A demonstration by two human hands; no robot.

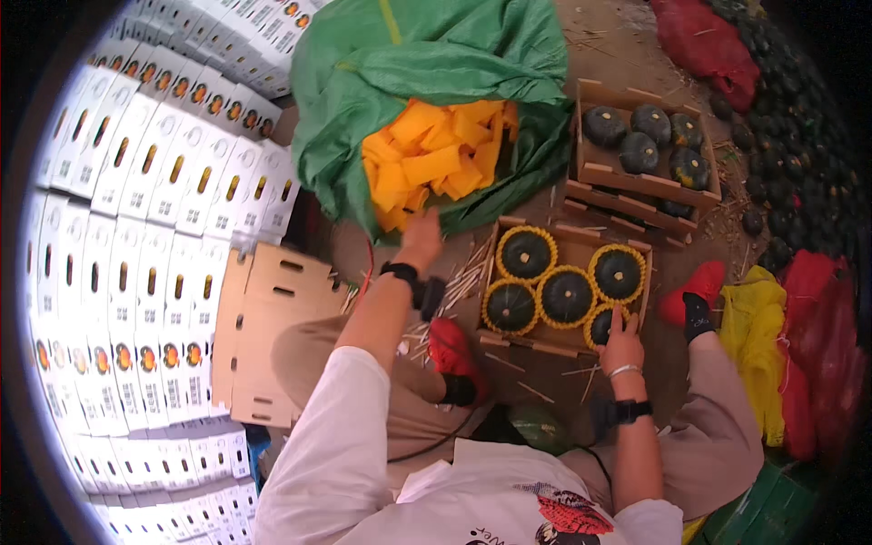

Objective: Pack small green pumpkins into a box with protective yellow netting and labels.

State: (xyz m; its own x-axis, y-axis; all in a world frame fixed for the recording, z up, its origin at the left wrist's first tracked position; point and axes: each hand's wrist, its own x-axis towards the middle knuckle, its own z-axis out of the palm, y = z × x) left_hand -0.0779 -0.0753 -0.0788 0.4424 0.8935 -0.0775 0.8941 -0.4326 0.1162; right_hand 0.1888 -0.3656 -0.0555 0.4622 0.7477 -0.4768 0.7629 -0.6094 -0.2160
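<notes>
My left hand [421, 242] reaches to the near edge of a heap of orange-yellow foam nets [431, 166] in a green woven sack [436, 64]. Its fingertips are partly hidden against the nets, so whether it grips one is unclear. My right hand [623, 351] grips a dark green squash [600, 328] in a yellow foam net, at the near right corner of a cardboard box [536, 345]. Several more netted squashes [568, 296] sit upright in that box, stems up.
Behind, to the right, stacked cardboard boxes [595, 177] hold bare squashes [639, 153]. White printed cartons [136, 272] form a wall at left, beside a flat brown cardboard piece [282, 318]. Loose squashes [790, 163] pile at far right, near red and yellow mesh bags [756, 345].
</notes>
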